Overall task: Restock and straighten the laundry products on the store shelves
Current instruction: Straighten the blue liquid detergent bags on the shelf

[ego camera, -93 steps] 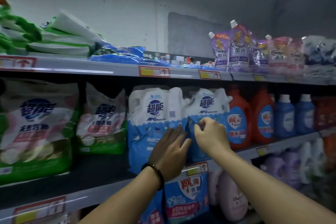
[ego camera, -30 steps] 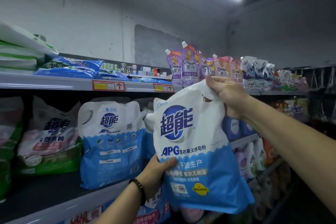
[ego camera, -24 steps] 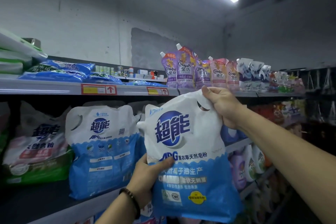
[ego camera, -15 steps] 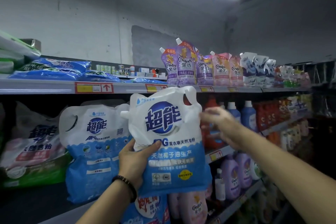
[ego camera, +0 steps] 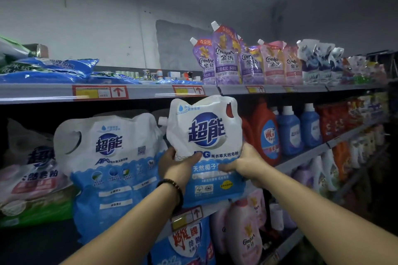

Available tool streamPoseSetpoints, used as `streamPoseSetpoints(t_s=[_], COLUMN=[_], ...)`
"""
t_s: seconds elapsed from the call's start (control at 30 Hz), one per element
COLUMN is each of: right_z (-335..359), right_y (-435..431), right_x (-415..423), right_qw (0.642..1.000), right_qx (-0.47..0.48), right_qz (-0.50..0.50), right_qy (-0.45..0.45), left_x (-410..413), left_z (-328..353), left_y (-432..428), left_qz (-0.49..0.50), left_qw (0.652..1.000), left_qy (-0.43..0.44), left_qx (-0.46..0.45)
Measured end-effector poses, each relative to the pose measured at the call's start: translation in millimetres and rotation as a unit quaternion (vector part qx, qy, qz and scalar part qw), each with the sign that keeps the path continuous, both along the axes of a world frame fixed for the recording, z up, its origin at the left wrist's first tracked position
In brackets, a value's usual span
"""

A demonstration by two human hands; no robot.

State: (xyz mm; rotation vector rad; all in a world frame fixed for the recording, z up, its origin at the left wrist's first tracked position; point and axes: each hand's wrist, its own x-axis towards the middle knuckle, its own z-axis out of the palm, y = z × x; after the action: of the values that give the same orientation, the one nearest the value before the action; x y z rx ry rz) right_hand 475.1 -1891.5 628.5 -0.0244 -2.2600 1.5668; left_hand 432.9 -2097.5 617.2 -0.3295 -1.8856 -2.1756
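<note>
Both arms reach forward and up from the lower edge of the view. The left hand (ego camera: 176,168), with a dark bead bracelet (ego camera: 172,189) on its wrist, grips the left side of a white and blue soft plastic detergent pouch (ego camera: 206,148); its thumb lies across the front of the pouch. The right hand (ego camera: 245,165) grips the right side, and its fingers (ego camera: 226,168) press on the blue band of the front. The pouch is upright, held in front of the middle shelf (ego camera: 301,157), just beside a bigger white and blue pouch (ego camera: 112,170) that stands on this shelf. To the right stand a red plastic bottle (ego camera: 265,133) and blue plastic bottles (ego camera: 299,129). The grey metal top shelf (ego camera: 150,90) carries purple and pink spouted pouches (ego camera: 247,60) and flat blue bags (ego camera: 49,69). Behind is a plain grey wall (ego camera: 107,17), and the room is dim.
</note>
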Motion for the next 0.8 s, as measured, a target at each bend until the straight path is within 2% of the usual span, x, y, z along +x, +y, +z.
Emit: streamPoseSetpoints(t_s=[0.17,0.27,0.37,0.53,0.67,0.73,0.8], right_z=[-9.9,-15.2,-30.6,-48.1,-53.3,-57.3,-68.7], right_y=[-3.1,-13.0,-19.4,-18.6,-44.6,-68.8,-99.2], right_x=[-43.3,-66.6,-84.8,-90.5,-76.5,-61.2,-54.6], right_qw=[0.998,0.998,0.999,0.999,0.994,0.990,0.975], right_qx=[0.031,0.032,0.027,0.010,-0.005,0.049,0.173], right_qz=[-0.028,-0.038,-0.039,-0.019,-0.097,-0.123,-0.134], right_qy=[0.054,0.050,0.024,0.035,0.049,0.052,0.034], left_x=[-23.3,-37.9,-48.3,-51.3,-45.8,-47.6,-48.8], left_z=[-2.3,-7.2,-14.5,-20.1,-9.7,-4.4,2.6], left_y=[13.3,9.5,5.8,-1.9,-2.8,1.5,4.1], left_qz=[0.093,0.099,0.095,0.096,0.113,0.123,0.119], left_qw=[0.993,0.990,0.987,0.972,0.961,0.960,0.963], left_qy=[0.041,0.060,0.042,0.077,0.067,0.044,0.008], left_qx=[-0.053,-0.078,-0.122,-0.201,-0.244,-0.247,-0.241])
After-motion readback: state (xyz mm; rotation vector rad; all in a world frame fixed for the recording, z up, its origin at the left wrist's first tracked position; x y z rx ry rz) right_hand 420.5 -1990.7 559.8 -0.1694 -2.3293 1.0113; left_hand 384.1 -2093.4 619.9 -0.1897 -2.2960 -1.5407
